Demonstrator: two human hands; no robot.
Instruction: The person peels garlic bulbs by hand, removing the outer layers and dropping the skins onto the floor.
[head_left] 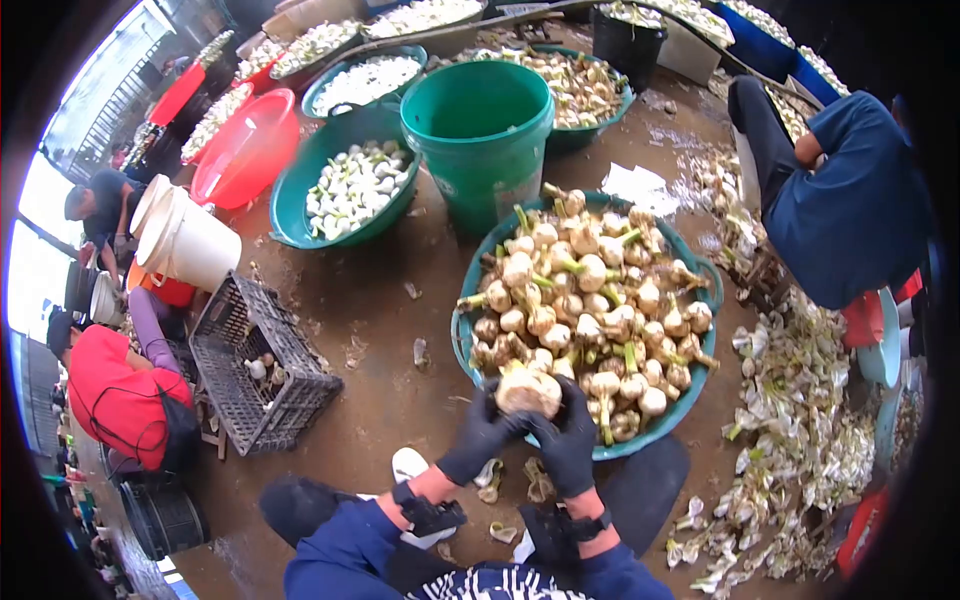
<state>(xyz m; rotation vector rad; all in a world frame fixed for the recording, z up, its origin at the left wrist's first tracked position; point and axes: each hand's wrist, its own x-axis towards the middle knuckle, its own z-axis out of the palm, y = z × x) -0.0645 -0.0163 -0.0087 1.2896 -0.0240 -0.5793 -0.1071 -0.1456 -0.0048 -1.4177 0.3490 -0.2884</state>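
A large pale garlic bulb is held in front of me between both hands, at the near edge of a green tub. My left hand, in a black glove, grips the bulb's left side. On the other side, my right hand, gloved the same way, closes round it, and the fingers of the two hands meet beneath. Just beyond, the tub is heaped with untrimmed garlic bulbs, many with stalks and roots. Whether a small tool sits in either hand cannot be made out.
Behind the tub stands a tall green bucket. Left of it, a green basin holds white peeled bulbs. A black crate lies tilted at left, near a person in red. Garlic skins pile at right, below another person.
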